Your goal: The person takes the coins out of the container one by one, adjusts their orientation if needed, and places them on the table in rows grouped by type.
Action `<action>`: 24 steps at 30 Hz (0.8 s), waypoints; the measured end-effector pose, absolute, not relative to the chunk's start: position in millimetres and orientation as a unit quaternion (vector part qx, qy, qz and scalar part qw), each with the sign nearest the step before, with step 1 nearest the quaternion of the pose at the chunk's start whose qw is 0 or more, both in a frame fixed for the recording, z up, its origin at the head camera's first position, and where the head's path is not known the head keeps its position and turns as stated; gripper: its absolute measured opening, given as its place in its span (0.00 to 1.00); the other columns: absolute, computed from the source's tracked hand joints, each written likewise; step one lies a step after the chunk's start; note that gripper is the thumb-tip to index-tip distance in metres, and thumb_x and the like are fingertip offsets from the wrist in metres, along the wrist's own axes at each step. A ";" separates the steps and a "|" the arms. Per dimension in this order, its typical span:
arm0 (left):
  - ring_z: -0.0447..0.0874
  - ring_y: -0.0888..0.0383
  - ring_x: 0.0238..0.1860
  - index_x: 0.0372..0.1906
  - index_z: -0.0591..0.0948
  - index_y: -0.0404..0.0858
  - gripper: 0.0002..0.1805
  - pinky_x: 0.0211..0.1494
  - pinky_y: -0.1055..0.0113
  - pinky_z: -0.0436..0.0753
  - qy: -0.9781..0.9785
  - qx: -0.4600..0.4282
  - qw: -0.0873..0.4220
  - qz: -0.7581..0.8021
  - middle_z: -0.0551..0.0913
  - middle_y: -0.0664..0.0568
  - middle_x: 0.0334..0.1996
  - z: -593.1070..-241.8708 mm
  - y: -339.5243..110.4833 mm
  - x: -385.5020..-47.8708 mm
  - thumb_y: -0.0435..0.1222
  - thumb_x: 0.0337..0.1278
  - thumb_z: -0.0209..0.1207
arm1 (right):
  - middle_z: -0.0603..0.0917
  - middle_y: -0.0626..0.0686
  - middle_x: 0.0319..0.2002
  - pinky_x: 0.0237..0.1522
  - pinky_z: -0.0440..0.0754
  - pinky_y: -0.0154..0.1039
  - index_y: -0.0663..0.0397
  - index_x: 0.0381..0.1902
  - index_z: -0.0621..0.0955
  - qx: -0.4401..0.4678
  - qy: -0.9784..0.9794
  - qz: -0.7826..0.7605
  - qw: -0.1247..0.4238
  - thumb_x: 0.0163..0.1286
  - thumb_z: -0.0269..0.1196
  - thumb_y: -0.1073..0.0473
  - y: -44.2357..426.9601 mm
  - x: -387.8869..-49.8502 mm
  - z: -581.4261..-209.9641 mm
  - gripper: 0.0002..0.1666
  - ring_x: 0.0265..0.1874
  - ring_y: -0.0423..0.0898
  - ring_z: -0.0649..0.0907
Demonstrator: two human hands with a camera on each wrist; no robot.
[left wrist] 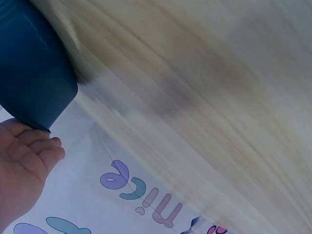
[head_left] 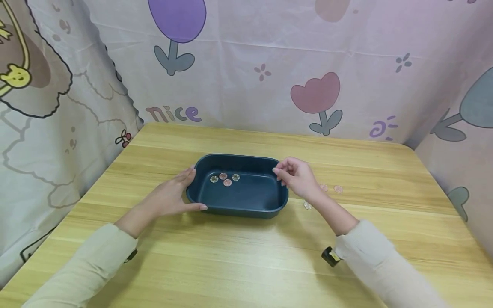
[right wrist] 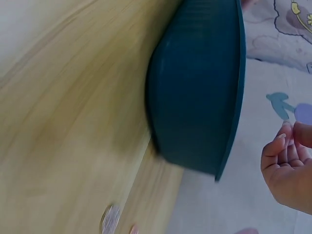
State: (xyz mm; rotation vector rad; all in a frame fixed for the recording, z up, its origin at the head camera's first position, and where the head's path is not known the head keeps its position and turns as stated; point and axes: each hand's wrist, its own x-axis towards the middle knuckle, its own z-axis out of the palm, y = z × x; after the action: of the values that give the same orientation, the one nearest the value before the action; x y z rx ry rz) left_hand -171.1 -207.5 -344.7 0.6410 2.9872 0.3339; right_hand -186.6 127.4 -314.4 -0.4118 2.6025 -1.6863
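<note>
A dark teal box (head_left: 239, 211) stands on the table, with several small coins (head_left: 227, 182) lying towards the left of its floor. My left hand (head_left: 171, 196) grips the box's left end, thumb along the front and fingers at the rim; in the left wrist view the fingers (left wrist: 41, 144) touch the rim. Over the box's right rim is my right hand (head_left: 300, 177), its fingers curled and the thumb close to the index fingertip. The right wrist view shows this hand (right wrist: 290, 168) beyond the box (right wrist: 197, 87); nothing is visible between the fingertips.
Right of the box, a silvery coin (head_left: 307, 205) and two reddish coins (head_left: 338, 189) lie on the wooden table (head_left: 231, 261), near or partly behind my right forearm. A printed cloth (head_left: 239, 85) hangs behind the table and at both sides.
</note>
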 end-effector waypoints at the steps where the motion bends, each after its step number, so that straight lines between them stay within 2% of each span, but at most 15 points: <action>1: 0.51 0.39 0.71 0.70 0.53 0.29 0.63 0.68 0.44 0.61 0.971 0.209 0.034 0.109 0.50 0.38 0.72 -344.8 -207.5 -171.2 0.71 0.39 0.55 | 0.79 0.54 0.22 0.20 0.75 0.28 0.66 0.35 0.77 -0.138 0.832 -0.538 0.006 0.67 0.58 0.64 122.3 -188.3 -314.4 0.08 0.19 0.42 0.76; 6: 0.52 0.38 0.71 0.70 0.53 0.29 0.62 0.68 0.43 0.61 0.971 0.210 0.030 0.110 0.50 0.37 0.72 -344.3 -207.6 -171.4 0.71 0.40 0.55 | 0.80 0.62 0.25 0.20 0.75 0.29 0.65 0.36 0.78 -0.164 0.830 -0.533 0.004 0.66 0.58 0.63 96.6 -197.1 -317.6 0.08 0.20 0.46 0.77; 13: 0.52 0.37 0.71 0.70 0.53 0.30 0.62 0.68 0.43 0.61 0.972 0.207 0.032 0.110 0.49 0.38 0.72 -345.4 -207.1 -172.6 0.71 0.39 0.55 | 0.81 0.59 0.26 0.23 0.77 0.30 0.65 0.36 0.79 -0.186 0.832 -0.523 0.006 0.65 0.59 0.64 60.8 -211.5 -327.2 0.07 0.20 0.42 0.77; 24: 0.52 0.38 0.71 0.71 0.52 0.30 0.63 0.69 0.44 0.60 0.970 0.208 0.036 0.120 0.49 0.38 0.72 -346.3 -208.3 -173.0 0.71 0.39 0.56 | 0.83 0.57 0.31 0.26 0.76 0.29 0.62 0.39 0.80 -0.149 0.860 -0.486 0.040 0.64 0.61 0.60 13.6 -239.1 -349.9 0.10 0.23 0.42 0.77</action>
State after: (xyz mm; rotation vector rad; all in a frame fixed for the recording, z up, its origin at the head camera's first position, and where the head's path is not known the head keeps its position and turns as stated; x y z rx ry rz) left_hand -173.0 -208.3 -346.3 0.6393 2.9804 0.3683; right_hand -239.1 13.6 -349.9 -0.4565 2.6355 -1.4900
